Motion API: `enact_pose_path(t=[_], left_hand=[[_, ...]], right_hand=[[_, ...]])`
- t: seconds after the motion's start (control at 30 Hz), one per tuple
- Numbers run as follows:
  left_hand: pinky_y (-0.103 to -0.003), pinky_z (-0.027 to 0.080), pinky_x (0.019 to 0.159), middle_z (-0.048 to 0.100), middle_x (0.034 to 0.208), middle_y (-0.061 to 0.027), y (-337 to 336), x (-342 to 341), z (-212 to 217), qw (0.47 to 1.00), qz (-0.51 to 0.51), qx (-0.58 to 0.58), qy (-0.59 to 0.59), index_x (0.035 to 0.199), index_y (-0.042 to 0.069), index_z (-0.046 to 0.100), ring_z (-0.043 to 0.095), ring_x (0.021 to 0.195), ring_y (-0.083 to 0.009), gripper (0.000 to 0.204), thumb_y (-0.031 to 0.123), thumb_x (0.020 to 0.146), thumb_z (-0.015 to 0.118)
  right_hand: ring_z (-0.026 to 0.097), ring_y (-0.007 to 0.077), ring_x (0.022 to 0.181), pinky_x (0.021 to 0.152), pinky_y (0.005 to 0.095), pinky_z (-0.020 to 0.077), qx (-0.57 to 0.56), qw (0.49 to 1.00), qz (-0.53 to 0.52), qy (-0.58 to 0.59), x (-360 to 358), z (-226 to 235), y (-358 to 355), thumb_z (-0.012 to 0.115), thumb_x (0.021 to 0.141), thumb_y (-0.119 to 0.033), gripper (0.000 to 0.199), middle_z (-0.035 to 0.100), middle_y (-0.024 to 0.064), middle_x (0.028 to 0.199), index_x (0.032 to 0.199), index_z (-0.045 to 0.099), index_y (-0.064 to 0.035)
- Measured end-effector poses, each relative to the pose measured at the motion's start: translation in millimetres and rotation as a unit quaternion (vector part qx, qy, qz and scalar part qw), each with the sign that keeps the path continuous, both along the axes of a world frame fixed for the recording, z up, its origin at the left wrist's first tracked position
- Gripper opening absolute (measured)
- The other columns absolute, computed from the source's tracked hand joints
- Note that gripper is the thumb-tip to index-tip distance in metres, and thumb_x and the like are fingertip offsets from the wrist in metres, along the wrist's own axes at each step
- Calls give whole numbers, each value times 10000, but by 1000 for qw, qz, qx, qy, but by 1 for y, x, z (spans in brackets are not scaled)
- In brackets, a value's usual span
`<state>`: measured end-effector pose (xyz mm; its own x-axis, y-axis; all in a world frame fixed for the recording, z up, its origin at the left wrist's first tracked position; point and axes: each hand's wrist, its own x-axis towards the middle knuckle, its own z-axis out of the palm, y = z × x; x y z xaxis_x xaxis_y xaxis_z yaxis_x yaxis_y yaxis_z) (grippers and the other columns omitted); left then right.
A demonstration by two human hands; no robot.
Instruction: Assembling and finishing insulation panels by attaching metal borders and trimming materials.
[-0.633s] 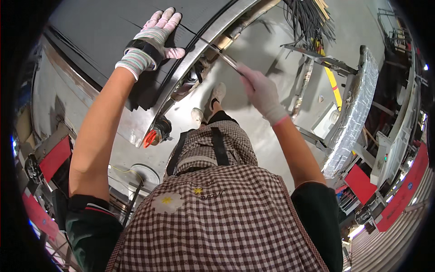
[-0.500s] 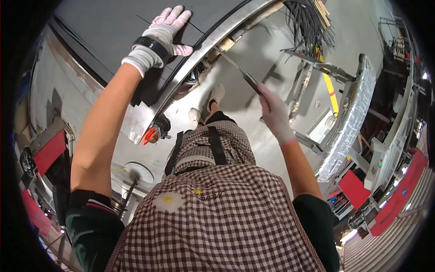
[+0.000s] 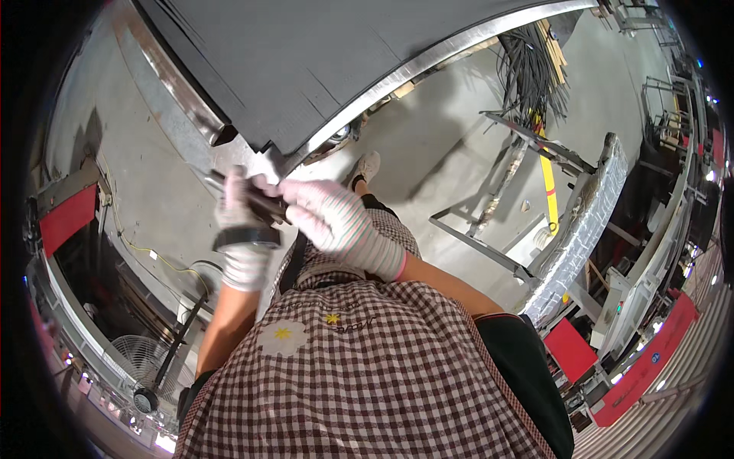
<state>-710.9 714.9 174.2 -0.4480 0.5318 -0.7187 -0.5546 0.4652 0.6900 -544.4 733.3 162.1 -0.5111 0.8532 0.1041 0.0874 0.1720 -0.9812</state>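
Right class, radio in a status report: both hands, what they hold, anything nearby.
Left hand and right hand gloved, together at chest. Dark narrow tool gripped between them, blurred. Dark panel just beyond.

The place is a factory floor or industrial workshop. A bare concrete floor (image 3: 428, 145) runs beneath a large dark sheet panel (image 3: 306, 61) edged with a metal rail (image 3: 428, 65). A bundle of black cables (image 3: 527, 69) lies by a welded steel frame (image 3: 497, 206), with a yellow strap (image 3: 547, 183) and a long foil-wrapped duct (image 3: 581, 222) beside it. Red machine housings (image 3: 67, 218) and a standing fan (image 3: 141, 359) line the edges, and metal racking (image 3: 673, 99) stands at the far right.
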Motion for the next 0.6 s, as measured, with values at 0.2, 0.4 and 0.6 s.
enact_pose_path(t=[0.2,0.4,0.6], left_hand=[[-316,512,473,579,766,-54,21,-134,-97,992,75,0,98,1027,55,503,540,536,-143,218,151,892,645],[-347,526,803,626,1048,-153,38,-151,-129,978,-49,11,205,1333,48,462,632,892,-252,485,180,898,629],[-398,430,1008,544,1242,-162,7,-82,-64,809,-34,90,580,1347,27,483,547,1146,-291,569,213,856,700]], right_hand=[[559,145,867,931,328,465,-483,805,-275,207,-9,-27,55,611,923,-191,266,556,32,901,1096,559,5],[512,149,839,919,340,457,-565,713,-362,203,-42,-35,85,684,885,-219,231,514,28,915,1024,574,-70],[364,59,609,662,233,395,-619,669,-377,167,-44,-44,96,743,845,-270,260,376,-77,670,803,495,-200]])
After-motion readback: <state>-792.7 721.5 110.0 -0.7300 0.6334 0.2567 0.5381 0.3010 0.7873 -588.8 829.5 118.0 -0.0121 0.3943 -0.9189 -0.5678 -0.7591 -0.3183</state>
